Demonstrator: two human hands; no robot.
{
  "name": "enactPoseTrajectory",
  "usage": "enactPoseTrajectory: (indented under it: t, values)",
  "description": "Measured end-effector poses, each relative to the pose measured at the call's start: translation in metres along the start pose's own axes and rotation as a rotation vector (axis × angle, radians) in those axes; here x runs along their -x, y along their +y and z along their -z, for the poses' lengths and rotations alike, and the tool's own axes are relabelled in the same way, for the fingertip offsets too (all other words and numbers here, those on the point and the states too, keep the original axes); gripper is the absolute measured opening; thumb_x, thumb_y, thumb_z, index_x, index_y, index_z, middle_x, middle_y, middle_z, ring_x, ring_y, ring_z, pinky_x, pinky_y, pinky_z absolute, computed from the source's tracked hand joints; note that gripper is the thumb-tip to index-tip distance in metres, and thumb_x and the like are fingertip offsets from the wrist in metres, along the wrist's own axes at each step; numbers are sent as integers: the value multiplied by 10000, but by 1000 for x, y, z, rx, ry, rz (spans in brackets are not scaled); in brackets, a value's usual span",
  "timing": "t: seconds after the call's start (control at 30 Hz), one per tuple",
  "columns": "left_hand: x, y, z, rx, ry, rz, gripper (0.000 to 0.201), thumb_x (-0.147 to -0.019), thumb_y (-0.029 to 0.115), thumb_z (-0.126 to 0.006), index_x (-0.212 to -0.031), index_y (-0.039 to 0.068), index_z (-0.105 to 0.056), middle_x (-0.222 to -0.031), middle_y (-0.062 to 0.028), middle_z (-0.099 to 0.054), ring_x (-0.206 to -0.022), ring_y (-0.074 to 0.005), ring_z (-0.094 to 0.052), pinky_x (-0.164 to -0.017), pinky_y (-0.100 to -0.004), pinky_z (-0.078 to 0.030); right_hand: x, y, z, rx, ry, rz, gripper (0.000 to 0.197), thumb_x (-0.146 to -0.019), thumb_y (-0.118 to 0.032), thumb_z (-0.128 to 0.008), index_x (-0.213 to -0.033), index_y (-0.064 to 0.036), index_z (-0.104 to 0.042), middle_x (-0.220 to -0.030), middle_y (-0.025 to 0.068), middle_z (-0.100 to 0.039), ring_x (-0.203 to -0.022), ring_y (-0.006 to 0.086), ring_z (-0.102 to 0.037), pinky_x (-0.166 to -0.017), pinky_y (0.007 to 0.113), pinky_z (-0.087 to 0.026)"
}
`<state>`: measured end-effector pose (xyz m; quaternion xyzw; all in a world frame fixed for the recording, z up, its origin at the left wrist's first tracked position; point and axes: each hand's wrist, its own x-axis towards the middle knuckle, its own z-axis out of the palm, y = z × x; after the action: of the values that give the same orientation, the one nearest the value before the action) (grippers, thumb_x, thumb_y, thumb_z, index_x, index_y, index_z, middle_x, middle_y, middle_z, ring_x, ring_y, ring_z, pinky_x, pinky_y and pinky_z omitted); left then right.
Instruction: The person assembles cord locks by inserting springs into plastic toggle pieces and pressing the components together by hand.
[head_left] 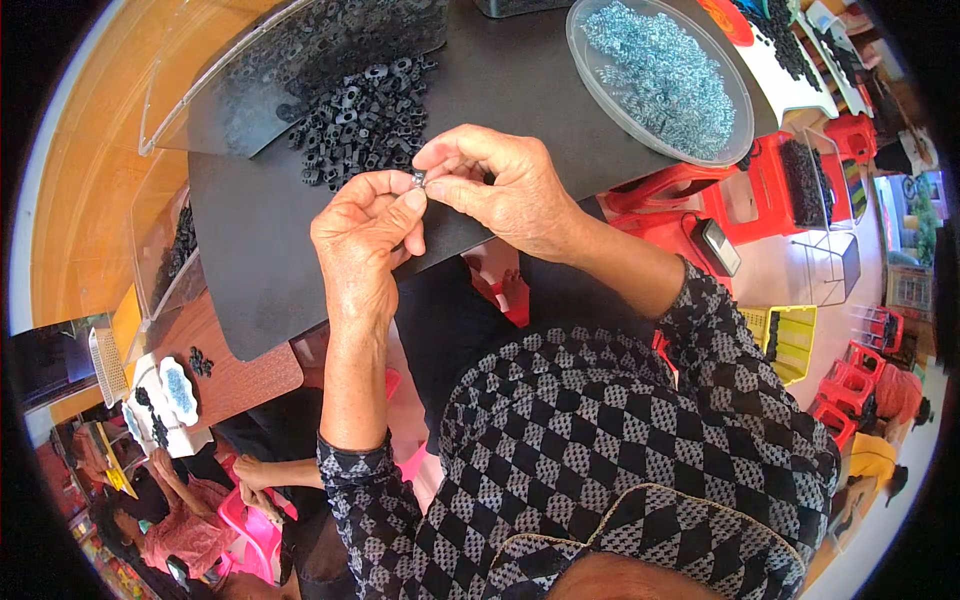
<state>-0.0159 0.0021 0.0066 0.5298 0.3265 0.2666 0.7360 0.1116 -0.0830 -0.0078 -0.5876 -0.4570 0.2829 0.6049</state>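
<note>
Above the near edge of the dark table mat [260,250], my two hands meet fingertip to fingertip. A small black plastic part [418,177] sits between them, with a shiny bit at its lower end that is too small to make out. Thumb and index finger of my left hand [362,232] pinch it from the left. My right hand [515,188] grips it from the right, also between thumb and forefinger. Just beyond my hands lies a heap of similar black plastic parts [365,115], spilling from a tilted clear bin [200,95].
A round clear tub [740,125] of small bluish-silver coils, seemingly springs, stands at the far right. Red plastic stools [745,190] stand right of the table, with a yellow crate [793,345] beyond. Co-workers [185,530] sit at lower left, near a brown table [250,385].
</note>
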Motion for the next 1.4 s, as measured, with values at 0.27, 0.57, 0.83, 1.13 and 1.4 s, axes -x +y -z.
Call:
enactPoseTrajectory:
  t: [0.27,0.57,0.83,1.13,1.4]
  values:
    - [1,4,4,-4,-25,60,100,-787,14,-641,-867,-30,-599,-635,-17,-571,-471,-63,-468,-416,-166,-313,-1,1,-1,-7,25,-23,148,-776,-40,-619,-906,26,-594,-765,82,-627,-708,122,-601,-657,266,-496]
    - [1,-2,4,-46,-50,-52,105,-795,27,-643,-873,-27,-599,-638,-16,-564,-479,-60,-467,-428,-159,-313,-2,5,4,-169,-51,-96,165,-817,-18,-611,-972,31,-583,-840,29,-602,-777,61,-560,-703,197,-465]
    - [-1,4,11,148,-17,87,121,-841,103,-611,-871,-14,-605,-599,-18,-537,-433,-38,-373,-383,-174,-225,-4,3,2,-223,23,-76,149,-771,-23,-632,-904,36,-599,-766,55,-626,-707,87,-576,-647,232,-479]
    - [5,0,-6,-24,49,-93,145,-772,63,-684,-878,-12,-621,-697,-30,-612,-579,-50,-537,-431,-145,-285,-2,-1,2,-265,55,-57,138,-786,-34,-625,-908,26,-604,-764,35,-620,-700,78,-564,-630,220,-468]
    - [7,-4,-6,-307,37,-269,100,-775,-13,-656,-857,-18,-599,-709,-10,-600,-631,-47,-511,-579,-188,-437,-4,-8,9,-40,-118,-57,121,-853,-88,-598,-911,17,-616,-806,-2,-596,-762,38,-529,-676,196,-449]
